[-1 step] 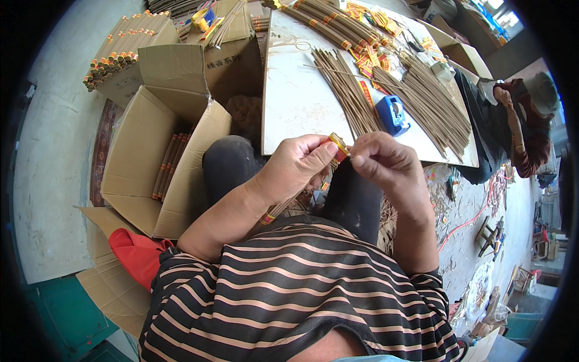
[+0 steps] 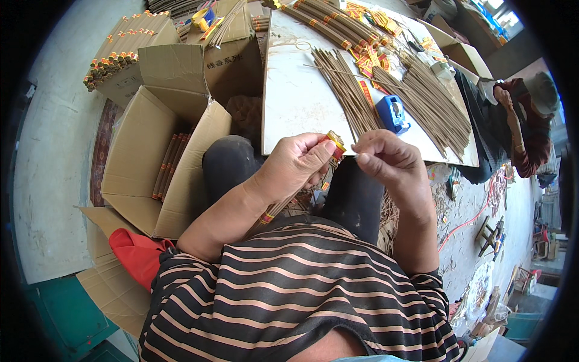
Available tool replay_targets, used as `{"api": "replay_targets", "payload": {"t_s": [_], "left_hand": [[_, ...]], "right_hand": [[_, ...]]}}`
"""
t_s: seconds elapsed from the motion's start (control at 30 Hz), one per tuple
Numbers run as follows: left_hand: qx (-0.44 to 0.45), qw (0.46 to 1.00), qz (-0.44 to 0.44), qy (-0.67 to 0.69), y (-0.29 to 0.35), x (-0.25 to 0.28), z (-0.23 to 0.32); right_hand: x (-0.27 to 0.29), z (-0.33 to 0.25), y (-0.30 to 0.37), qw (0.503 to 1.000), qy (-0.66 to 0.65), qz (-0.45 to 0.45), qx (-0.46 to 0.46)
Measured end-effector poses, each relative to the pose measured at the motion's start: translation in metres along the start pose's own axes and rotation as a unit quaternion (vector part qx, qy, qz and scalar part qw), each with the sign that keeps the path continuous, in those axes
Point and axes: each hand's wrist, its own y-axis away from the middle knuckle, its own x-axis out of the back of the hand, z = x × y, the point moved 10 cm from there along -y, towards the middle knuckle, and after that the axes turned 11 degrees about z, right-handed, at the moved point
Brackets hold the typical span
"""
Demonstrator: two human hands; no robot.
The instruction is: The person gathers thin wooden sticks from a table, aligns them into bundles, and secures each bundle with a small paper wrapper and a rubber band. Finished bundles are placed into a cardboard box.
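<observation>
My left hand (image 2: 298, 161) is closed round a bundle of incense sticks (image 2: 278, 209) with red and gold paper bands, held at a slant over my lap. Its banded upper end shows past my thumb; my hand and forearm cover much of its length. Just right of that end, apart from it, my right hand (image 2: 392, 164) has thumb and forefinger in a pinch. Whatever it holds is too small to make out. Beyond my hands, a blue tape dispenser (image 2: 393, 114) stands on the white table (image 2: 304, 99), between loose brown incense sticks (image 2: 345, 90) and another spread pile (image 2: 425, 99).
Banded bundles (image 2: 325, 27) and red-yellow paper labels (image 2: 369, 60) lie at the table's far side. An open cardboard box (image 2: 129, 157) at my left holds several bundles. More bundles (image 2: 123, 45) are stacked at far left. Another person (image 2: 525, 120) sits at right.
My right hand has drawn slightly right, away from the bundle's banded end. The bundle's end has turned a little in my left hand.
</observation>
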Motion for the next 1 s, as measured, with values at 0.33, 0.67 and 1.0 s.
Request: {"api": "replay_targets", "payload": {"t_s": [0.33,0.67,1.0], "left_hand": [[-0.018,0.998,0.014,-0.053,0.002,0.003,0.005],[-0.071,0.985,0.055,-0.145,0.001,0.004,0.013],[-0.11,0.979,0.053,-0.165,-0.005,0.005,0.005]], "right_hand": [[-0.001,0.005,0.0,0.998,0.039,-0.037,0.038],[-0.013,0.002,0.0,0.992,0.069,-0.065,0.078],[-0.022,0.02,-0.006,0.989,0.101,-0.093,-0.063]]}}
